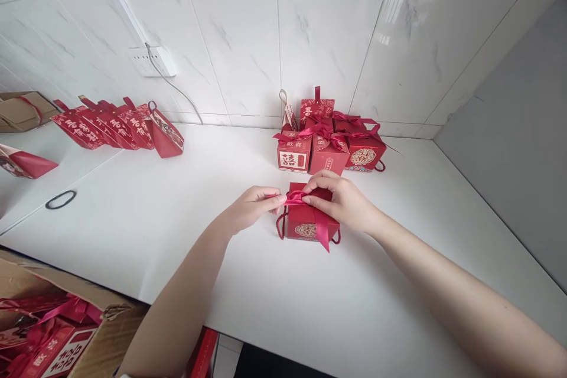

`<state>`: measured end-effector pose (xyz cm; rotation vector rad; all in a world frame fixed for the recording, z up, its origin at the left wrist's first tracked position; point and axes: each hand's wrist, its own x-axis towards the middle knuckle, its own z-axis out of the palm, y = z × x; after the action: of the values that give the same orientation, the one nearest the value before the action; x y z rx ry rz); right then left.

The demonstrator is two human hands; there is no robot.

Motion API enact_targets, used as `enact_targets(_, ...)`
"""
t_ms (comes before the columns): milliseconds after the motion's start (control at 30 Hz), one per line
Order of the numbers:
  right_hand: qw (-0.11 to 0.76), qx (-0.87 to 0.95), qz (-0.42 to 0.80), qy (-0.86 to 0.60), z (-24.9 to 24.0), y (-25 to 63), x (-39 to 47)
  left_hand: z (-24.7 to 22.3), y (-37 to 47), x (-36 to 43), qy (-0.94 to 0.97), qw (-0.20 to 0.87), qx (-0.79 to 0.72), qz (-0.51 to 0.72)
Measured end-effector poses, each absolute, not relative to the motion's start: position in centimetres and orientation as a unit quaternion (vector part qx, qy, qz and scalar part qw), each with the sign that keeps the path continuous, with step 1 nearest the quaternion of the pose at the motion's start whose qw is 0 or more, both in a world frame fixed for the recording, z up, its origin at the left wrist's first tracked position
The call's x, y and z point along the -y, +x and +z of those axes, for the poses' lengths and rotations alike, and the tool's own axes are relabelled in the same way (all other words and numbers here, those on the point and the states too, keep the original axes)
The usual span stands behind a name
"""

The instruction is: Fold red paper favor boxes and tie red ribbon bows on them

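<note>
A red gift box with a round gold emblem and red rope handles stands on the white table in front of me. Across its top runs a crimson satin ribbon, looped in the middle, with one tail hanging down the front. At the box's left, my left hand is closed, pinching the ribbon between thumb and fingers. My right hand pinches the ribbon near the loop from the right, its fingers over the box top. The exact form of the knot is partly hidden by the fingers.
Behind stand several ribbon-tied red boxes. Red triangular boxes line the back left, near a black ring. A cardboard carton of red boxes is at lower left. A tiled wall bounds the table; a grey panel rises right.
</note>
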<state>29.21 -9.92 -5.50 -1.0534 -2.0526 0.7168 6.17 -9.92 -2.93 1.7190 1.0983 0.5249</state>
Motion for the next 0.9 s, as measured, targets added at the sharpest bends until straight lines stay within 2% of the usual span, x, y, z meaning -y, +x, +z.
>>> enact_targets(200, 0.333, 0.781, 0.335, -0.408, -5.4, 29.8, 10.0, -3.3, 6.0, 9.6, 0.707, 0.437, -0.486, 0.270)
enact_targets(467, 0.312, 0.772, 0.389, -0.395, -5.3, 29.9, 9.9, -3.2, 3.4, 8.6, 0.667, 0.410, -0.579, 0.230)
enact_targets(667, 0.302, 0.768, 0.393, -0.406, -5.2, 30.1, 9.7, -1.7, -0.8, 7.8, 0.610, 0.346, -0.635, 0.325)
enact_targets(767, 0.298, 0.768, 0.400, -0.402, -5.4, 30.1, 9.5, -1.8, -2.8, 7.4, 0.566, 0.319, -0.691, 0.316)
enact_targets(833, 0.299, 0.771, 0.395, -0.400, -5.5, 30.1, 9.5, -2.1, -3.2, 7.1, 0.559, 0.289, -0.725, 0.280)
enact_targets(900, 0.296, 0.781, 0.384, -0.393, -5.2, 30.1, 9.6, -2.5, -2.4, 7.1, 0.586, 0.214, -0.728, 0.283)
